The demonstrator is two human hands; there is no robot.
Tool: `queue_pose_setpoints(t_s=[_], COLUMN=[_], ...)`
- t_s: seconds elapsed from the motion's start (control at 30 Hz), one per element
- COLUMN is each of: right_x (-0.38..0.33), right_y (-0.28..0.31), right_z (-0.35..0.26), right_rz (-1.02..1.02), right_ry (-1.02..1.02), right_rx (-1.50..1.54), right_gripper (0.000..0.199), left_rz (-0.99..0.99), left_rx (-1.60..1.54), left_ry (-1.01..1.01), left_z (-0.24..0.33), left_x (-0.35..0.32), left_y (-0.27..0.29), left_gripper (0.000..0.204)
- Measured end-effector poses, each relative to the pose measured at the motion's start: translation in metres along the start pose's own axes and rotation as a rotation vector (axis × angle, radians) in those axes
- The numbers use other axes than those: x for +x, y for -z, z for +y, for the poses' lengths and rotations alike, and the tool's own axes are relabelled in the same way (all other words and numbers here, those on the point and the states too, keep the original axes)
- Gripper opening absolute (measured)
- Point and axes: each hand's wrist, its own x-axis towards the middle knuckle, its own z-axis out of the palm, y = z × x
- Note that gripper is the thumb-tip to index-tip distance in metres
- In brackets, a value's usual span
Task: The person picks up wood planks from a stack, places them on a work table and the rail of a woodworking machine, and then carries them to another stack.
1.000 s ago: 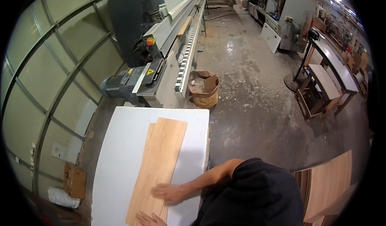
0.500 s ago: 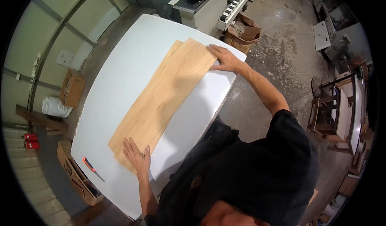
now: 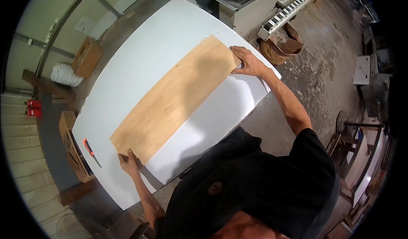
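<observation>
A long light-brown wooden sheet [image 3: 176, 98] lies diagonally on a white table [image 3: 140, 56]. My left hand [image 3: 129, 162] rests at the sheet's near end, fingers pressing on its lower corner. My right hand [image 3: 246, 60] is stretched out to the far end, fingers curled against that end's edge near the table's corner. I lean over the table in a black shirt, which hides the lower right of the view.
An orange-handled knife [image 3: 90, 150] lies on the table near my left hand. Cardboard boxes [image 3: 87, 56] and a white sack [image 3: 66, 74] sit on the floor to the left. A machine with a roller track [image 3: 255, 7] and a brown paper bag [image 3: 282, 48] stand beyond the table.
The sheets that were fanned apart at the far end now lie as one aligned stack. My left hand has slid to the near corner; my right hand stays at the far end.
</observation>
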Motion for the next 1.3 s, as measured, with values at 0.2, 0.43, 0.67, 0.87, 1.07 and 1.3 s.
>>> queue_pose_setpoints(t_s=[0.2,0.43,0.67,0.87,1.07,1.3], right_x=[0.022,0.000,-0.003,0.017,0.027,-0.009], right_y=[0.008,0.002,0.004,0.019,0.025,-0.059], right_z=[-0.005,-0.007,-0.010,0.001,-0.006,-0.148], right_rz=[-0.117,0.010,0.072,-0.126,-0.213,-0.149], right_ry=[0.008,-0.012,-0.063,-0.151,-0.139,0.373], right_rx=[-0.014,-0.043,-0.007,0.178,0.049,-0.060], right_gripper=[0.087,0.078,0.065,0.047,0.050,0.077], left_rz=[-0.074,-0.001,-0.034,-0.096,-0.149,-0.168], left_rx=[0.023,0.506,0.376,0.235,0.193,0.318], left_ry=[-0.076,-0.558,-0.328,-0.414,-0.440,-0.346], left_z=[-0.033,-0.028,-0.041,-0.037,-0.043,-0.030], left_x=[-0.050,-0.079,-0.068,-0.053,-0.047,-0.051], left_y=[0.026,0.033,0.044,0.045,0.050,0.046], left_gripper=[0.070,0.081,0.087,0.087,0.086,0.085])
